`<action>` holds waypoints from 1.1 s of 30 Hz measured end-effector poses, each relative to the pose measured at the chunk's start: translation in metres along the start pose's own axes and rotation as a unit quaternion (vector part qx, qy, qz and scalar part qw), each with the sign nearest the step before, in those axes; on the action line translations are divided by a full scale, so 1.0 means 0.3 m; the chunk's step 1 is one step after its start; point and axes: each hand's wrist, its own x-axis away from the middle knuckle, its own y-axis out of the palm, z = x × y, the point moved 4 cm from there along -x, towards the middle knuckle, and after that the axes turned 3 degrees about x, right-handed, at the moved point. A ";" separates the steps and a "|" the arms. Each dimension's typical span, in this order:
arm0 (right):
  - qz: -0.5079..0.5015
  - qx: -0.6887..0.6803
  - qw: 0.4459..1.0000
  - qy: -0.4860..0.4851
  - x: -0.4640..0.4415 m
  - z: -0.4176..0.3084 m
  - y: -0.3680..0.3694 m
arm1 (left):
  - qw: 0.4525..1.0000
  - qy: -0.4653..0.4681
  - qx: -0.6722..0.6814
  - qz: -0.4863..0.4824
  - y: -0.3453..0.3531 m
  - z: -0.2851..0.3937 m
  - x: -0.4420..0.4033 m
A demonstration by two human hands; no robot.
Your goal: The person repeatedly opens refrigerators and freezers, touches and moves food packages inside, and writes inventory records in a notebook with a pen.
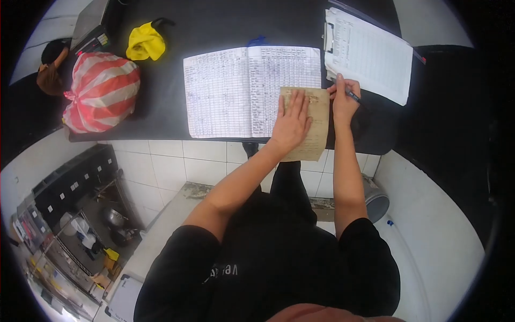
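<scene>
An open ledger (217, 94) filled with handwriting lies on the dark table. Over the lower part of its right page rests a brown paper sheet (314, 142), which hangs past the table's front edge. My left hand (291, 121) lies flat on this sheet, fingers spread. Just right of the sheet's upper corner, my right hand (344, 99) is closed around a dark pen (352, 95). Its fingertips are near the sheet's right edge; the pen's tip cannot be made out. Beyond my right hand lies a clipboard with white papers (373, 59).
On the dark table (161, 115), a red-and-white striped bag (104, 91) sits at the left, with a yellow cloth item (146, 42) behind it. A device with buttons (94, 42) stands at the back left. Part of another person (51, 75) shows at the far left.
</scene>
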 end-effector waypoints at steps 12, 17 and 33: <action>0.045 -0.010 0.997 0.058 0.106 0.044 -0.228 | 1.000 -0.015 -0.003 -0.005 -0.004 0.021 -0.090; 0.039 0.055 0.998 0.016 0.207 -0.043 -0.445 | 0.998 0.037 -0.044 0.004 -0.007 0.015 -0.116; 0.540 0.136 0.818 0.141 1.561 0.026 -1.318 | 0.943 0.315 -0.038 -0.102 0.120 0.453 0.088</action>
